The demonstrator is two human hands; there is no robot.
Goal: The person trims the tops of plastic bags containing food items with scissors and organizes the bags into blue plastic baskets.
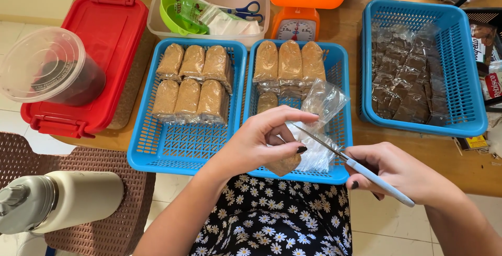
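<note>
Our left hand (261, 138) has its fingers (285, 116) curled closed, pinching a clear plastic packet (319, 125) part-filled with brown powder; the filled end (285, 164) hangs just under the fingers. Our right hand (397, 170) is wrapped shut round the pale blue handle of a pair of scissors (350, 164), blades closed or nearly so, thin tip touching the packet right beside the left fingertips. Both hands hover over the near edge of the middle blue basket (340, 78); just beyond the fingers it holds three sealed brown packets (289, 60) in a row and one more (267, 101) below. Left of the left fingers, touching that basket, a second blue basket (178, 146) with six brown packets (193, 83) in two rows. Well right of the right fingers, a third blue basket (460, 57) with dark brown packets (405, 78). Farther out past the baskets: a clear tub (157, 21) with a green bowl (178, 18) and blue-handled scissors (246, 10), and an orange scale (296, 25). Far left, a red lidded box (112, 31) with a clear round container (49, 68) on it. All on the wooden counter (418, 149). Near left, a cream flask (57, 201) lies on a brown woven chair (104, 162). Below the hands, a black floral dress (277, 224).
</note>
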